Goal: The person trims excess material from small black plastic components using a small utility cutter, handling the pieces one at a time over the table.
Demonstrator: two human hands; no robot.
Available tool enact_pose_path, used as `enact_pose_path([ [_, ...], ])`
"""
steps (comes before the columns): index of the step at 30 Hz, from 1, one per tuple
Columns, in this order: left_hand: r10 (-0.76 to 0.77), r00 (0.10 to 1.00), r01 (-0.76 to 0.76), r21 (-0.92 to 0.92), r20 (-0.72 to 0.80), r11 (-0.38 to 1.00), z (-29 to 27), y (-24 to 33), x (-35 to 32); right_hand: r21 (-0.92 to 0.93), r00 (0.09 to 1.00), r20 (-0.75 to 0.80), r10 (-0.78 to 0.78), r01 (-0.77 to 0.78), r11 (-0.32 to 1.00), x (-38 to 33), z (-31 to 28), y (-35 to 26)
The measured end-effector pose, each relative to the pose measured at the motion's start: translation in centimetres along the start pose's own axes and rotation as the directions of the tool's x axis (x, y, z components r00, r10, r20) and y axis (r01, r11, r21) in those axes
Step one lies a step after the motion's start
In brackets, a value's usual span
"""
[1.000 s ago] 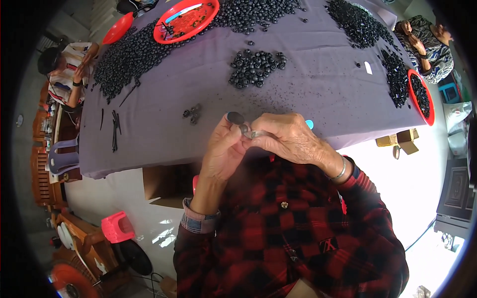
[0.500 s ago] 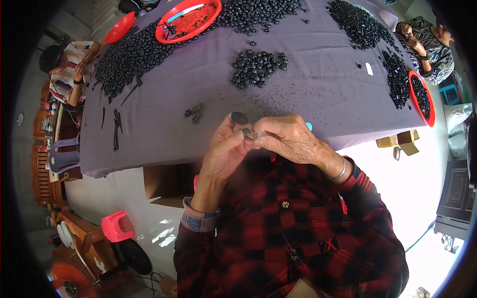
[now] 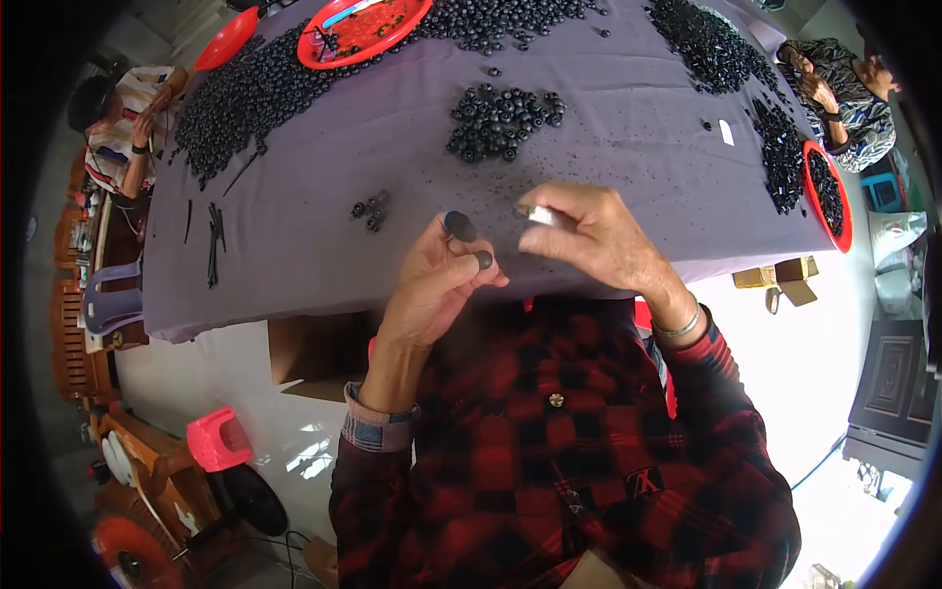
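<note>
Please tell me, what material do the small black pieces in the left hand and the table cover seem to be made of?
The small black pieces in the left hand look like moulded rubber or plastic: matte black, rounded, uniform in shape; which one I cannot tell. The table cover seems to be woven cloth: dull grey-purple, without shine, and it hangs softly over the table edge.

A single head-worn fisheye view looks steeply down, close over the hands, across the grey-clothed table (image 3: pixel 324 167).

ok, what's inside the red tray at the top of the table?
The red tray holds a few small black pieces and a light blue stick-like item; its far rim is cut off by the picture's edge.
</note>
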State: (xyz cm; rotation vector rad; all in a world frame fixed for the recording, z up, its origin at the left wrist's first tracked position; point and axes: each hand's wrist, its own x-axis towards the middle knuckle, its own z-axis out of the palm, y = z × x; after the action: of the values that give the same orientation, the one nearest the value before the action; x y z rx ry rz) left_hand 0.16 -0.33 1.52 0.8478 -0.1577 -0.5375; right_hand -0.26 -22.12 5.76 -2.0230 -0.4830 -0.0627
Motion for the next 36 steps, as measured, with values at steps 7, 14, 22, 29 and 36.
enact_pose_path([
  [7,-0.033,0.996,0.030,0.044,0.084,0.999,-0.2,-0.3,-0.1,0.186,0.981,0.111,-0.157,0.134,0.973,0.1,2.4,-1.5],
  [14,-0.138,0.984,0.139,0.006,0.113,0.990,-0.6,-0.9,-0.5,0.448,0.978,0.208,-0.029,-0.068,0.891,-0.4,3.3,-0.6],
  [22,-0.057,0.998,0.053,-0.148,-0.021,0.988,-0.1,-0.7,-0.1,0.141,0.979,0.056,-0.197,0.188,0.972,0.3,3.3,-0.6],
  [29,0.121,0.991,-0.108,-0.186,0.059,0.977,-0.4,-0.1,0.2,-0.029,0.975,0.002,-0.221,0.221,0.975,-0.3,3.0,-0.9],
  [36,0.092,0.993,-0.079,-0.166,0.070,0.983,-0.7,-0.2,-0.1,-0.078,0.967,-0.024,-0.254,0.251,0.965,-0.2,3.7,-0.9],
])
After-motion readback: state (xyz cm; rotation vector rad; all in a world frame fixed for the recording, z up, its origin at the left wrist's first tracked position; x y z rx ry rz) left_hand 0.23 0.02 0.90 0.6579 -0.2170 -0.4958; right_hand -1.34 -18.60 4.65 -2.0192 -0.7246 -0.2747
